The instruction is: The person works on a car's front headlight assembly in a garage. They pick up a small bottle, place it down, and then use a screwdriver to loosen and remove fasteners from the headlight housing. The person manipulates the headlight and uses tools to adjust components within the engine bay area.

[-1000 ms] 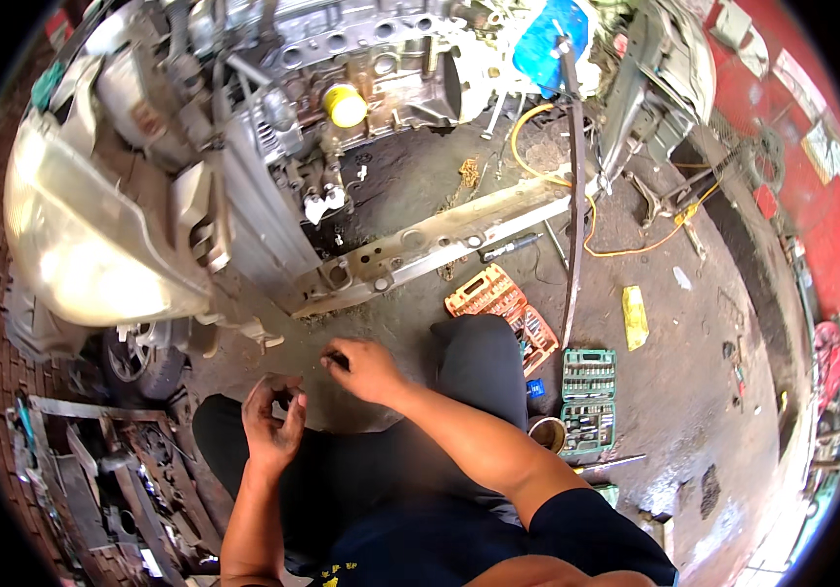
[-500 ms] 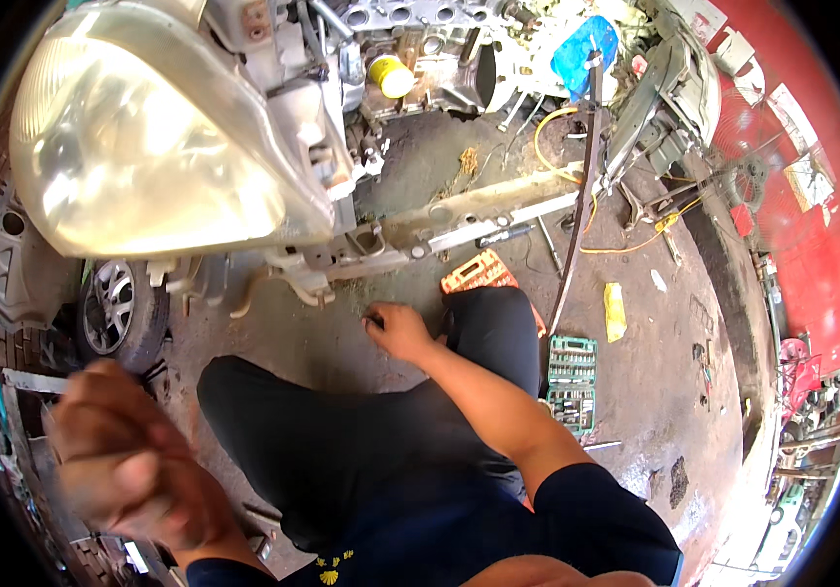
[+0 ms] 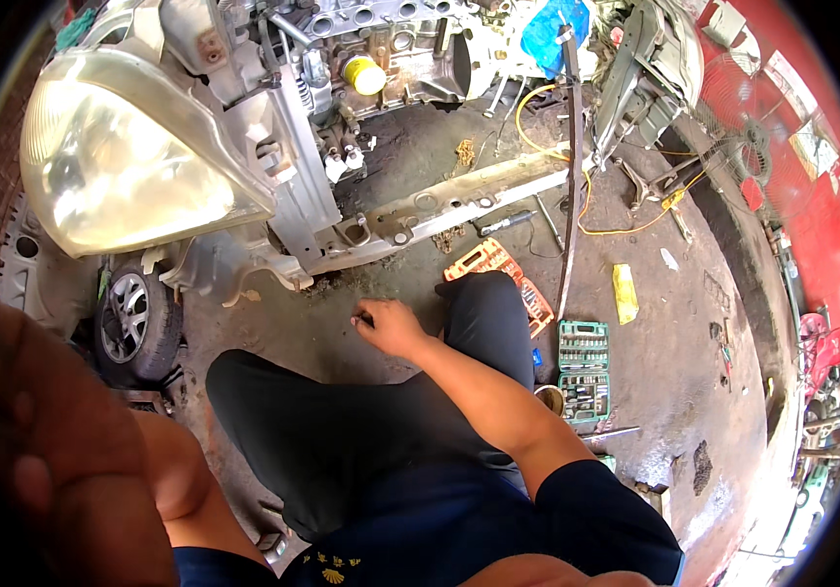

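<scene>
peeking between right fingers [image 3: 379,306]: something dark [image 3: 367,319]

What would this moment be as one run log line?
left hand: large at left edge, grip unclear | right hand: partly curled, contents unclear | right side: orange tool case, open green socket set | upper left: headlight

Small dark object [image 3: 365,319], mostly hidden, kind unclear, held in the curled right fingers [image 3: 377,307]

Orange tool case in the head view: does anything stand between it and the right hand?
Yes. The bent right knee stands between the right hand and the orange tool case, hiding part of the case. Nothing else visible blocks the way.
</scene>
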Demonstrator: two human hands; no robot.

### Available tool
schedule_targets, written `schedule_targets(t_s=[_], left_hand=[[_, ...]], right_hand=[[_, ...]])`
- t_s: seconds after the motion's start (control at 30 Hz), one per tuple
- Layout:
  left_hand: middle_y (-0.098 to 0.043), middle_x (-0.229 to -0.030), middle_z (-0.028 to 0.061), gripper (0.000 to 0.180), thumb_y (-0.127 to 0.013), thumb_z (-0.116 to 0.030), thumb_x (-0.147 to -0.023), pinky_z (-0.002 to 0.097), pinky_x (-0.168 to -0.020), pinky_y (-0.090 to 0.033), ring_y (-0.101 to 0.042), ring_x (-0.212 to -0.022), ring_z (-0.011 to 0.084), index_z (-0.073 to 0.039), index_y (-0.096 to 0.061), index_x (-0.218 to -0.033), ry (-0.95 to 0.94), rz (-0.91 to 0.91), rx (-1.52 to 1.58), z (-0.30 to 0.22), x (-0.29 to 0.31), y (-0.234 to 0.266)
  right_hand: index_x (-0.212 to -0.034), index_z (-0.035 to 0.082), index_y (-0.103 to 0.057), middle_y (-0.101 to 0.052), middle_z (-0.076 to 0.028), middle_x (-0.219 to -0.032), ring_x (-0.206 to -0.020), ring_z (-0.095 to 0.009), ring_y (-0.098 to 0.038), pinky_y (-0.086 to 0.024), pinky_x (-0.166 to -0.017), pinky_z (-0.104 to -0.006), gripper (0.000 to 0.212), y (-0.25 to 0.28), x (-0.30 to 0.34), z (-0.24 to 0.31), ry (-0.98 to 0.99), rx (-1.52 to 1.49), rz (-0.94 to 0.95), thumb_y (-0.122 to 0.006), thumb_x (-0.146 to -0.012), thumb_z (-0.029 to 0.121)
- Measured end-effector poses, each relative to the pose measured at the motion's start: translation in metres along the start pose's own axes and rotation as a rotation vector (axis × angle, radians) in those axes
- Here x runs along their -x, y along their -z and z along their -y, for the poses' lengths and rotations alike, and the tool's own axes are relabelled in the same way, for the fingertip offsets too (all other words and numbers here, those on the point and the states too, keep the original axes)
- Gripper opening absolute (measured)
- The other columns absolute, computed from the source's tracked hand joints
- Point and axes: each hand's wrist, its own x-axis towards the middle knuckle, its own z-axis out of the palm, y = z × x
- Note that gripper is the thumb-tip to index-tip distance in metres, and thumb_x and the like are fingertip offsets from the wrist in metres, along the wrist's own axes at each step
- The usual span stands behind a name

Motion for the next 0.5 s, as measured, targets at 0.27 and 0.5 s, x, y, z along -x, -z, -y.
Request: schedule_targets(t_s=[0.27, 0.5], left_hand=[[-0.045, -0.074, -0.0046, 0.046, -0.086, -0.051, -0.084, 0.0316, -0.059, -0.034, -0.048, -0.066, 0.0142, -0.017, -0.073, -0.111, -0.011, -0.032, -0.049, -0.008, 0.001, -0.007], [-0.046, -0.075, -0.0038, 0.046, -0.087, -0.048, -0.083, 0.0317, -0.058, -0.035, -0.048, -0.065, 0.0145, -0.016, -0.073, -0.113, 0.001, -0.052, -0.042, 0.012, 0.019, -0.005]], right_hand=[[-0.109, 0.008, -0.074, -0.078, -0.018, -0.099, -0.092, -0.043, -0.073, -0.057, -0.082, -0.0534, 0.029, 0.012, 0.005, -0.006, 0.025, -0.052, -0.048, -0.070, -0.097, 0.034], [-0.106, 0.009, -0.074, -0.078, -0.016, -0.098, -0.091, -0.040, -0.074, -0.058, -0.081, -0.0512, 0.023, 0.018, 0.013, -0.010, -0.031, -0.053, -0.013, -0.070, -0.097, 0.030]])
